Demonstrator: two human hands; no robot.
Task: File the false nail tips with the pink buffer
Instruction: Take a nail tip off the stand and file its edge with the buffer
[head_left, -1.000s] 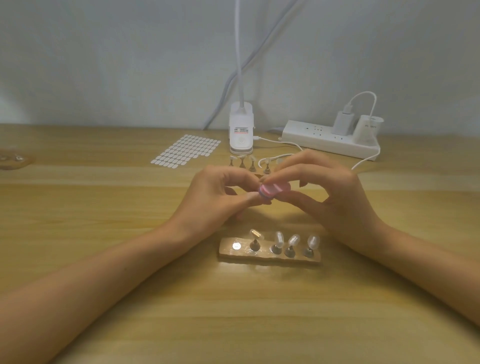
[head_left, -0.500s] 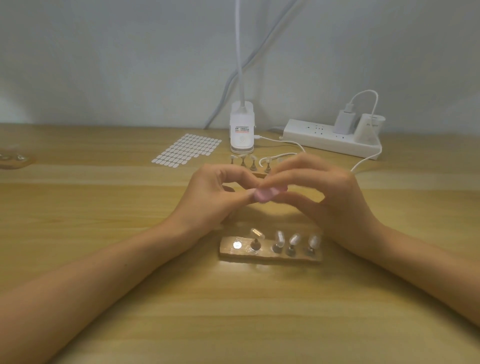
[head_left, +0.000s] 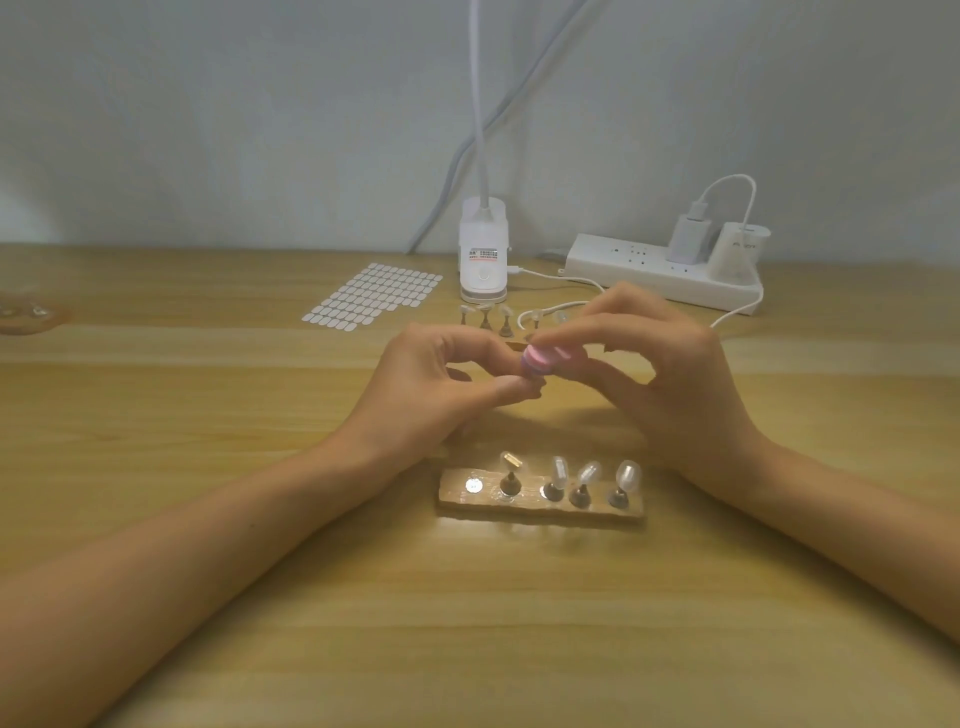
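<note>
Nearest us, wooden holder (head_left: 530, 512): four false nail tips (head_left: 558, 470) upright on their stands, and a bare metal disc (head_left: 474, 486) at its left end, so we judge one tip is out being worked. Just beyond the holder, above the table: pink buffer (head_left: 543, 358), clear a second ago, smeared and lower half a second ago, now sharp again and a little higher. We read that as one filing stroke out and back, with filing under way and the four seated tips yet to come. Left hand (head_left: 441, 384), beyond the holder's left end: thumb and forefinger pinched narrowly on the held tip, which is hidden; the other fingers are curled under and the forearm lies on the table. Right hand (head_left: 670, 374), beyond the holder's right end: fingertips closed around the buffer, its end set against the left pinch, wrist raised. Farther beyond the holder: spare tips on stands (head_left: 485, 314), sticker sheet (head_left: 376, 293), lamp base (head_left: 483, 257), power strip (head_left: 623, 265).
</note>
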